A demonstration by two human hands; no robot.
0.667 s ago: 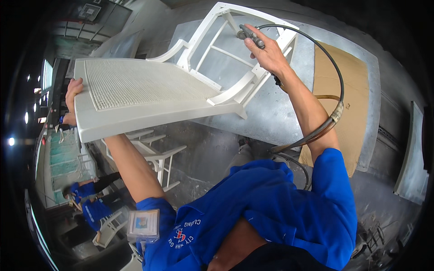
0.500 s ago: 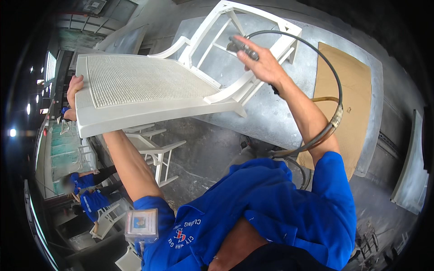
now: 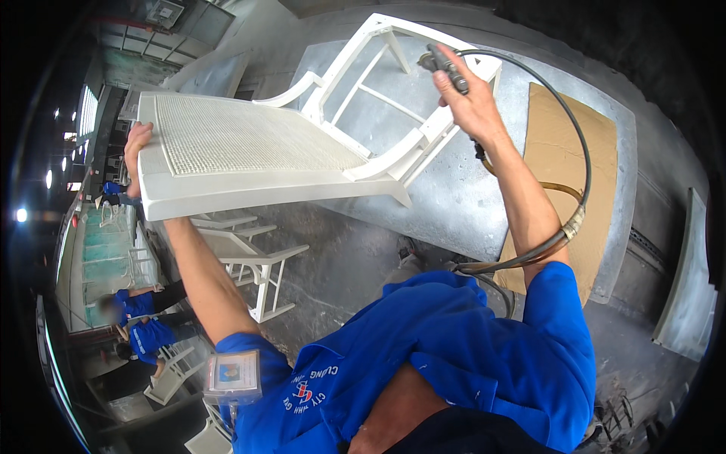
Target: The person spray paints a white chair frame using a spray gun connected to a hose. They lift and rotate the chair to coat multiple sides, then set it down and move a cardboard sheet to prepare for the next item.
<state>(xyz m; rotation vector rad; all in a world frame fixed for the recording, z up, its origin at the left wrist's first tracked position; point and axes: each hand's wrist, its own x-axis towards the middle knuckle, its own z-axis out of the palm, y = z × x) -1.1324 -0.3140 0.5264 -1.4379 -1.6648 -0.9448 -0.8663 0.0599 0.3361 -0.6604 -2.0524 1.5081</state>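
Observation:
A white chair (image 3: 265, 193) with a woven panel (image 3: 261, 136) in its back lies tilted across the view, its seat frame open in the middle. My left hand (image 3: 137, 151) is closed around the end of the chair's back at the left; part of that hand is hidden behind the rail. In my right hand (image 3: 478, 110) is a spray gun (image 3: 452, 72), held above the side of the open seat frame and apart from it. A black hose (image 3: 578, 129) loops from the gun down past my right forearm.
Under the chair's seat end is a grey metal table (image 3: 446, 208) with a brown cardboard sheet (image 3: 567, 151) on it. Another white chair (image 3: 261, 261) stands below my left arm. Two people in blue shirts (image 3: 151, 337) are by a chair at the lower left.
The chair has shifted slightly right, and its seat end sits lower in the picture. My right hand has moved right with the spray gun; my left hand keeps its grip.

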